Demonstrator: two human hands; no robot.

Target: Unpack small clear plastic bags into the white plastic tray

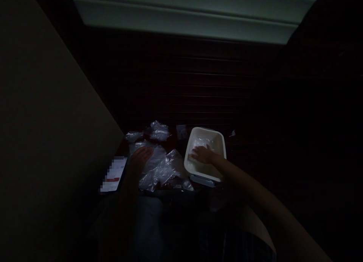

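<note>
Several crumpled clear plastic bags (172,166) lie on a dark surface in dim light. My left hand (141,156) rests on or just over the bags at the left, its fingers stretched out. To the right stands a white plastic container (218,141) without a lid on top, with some clear plastic (200,142) inside. My right hand (202,154) reaches into this container with its fingers spread, over or touching the plastic; no held object shows.
A lit phone or screen (115,175) lies left of my left hand. More plastic (159,131) lies behind, and a small white scrap (232,133) is right of the container. A pale wall (51,122) rises at the left; light slats (184,18) are at the top.
</note>
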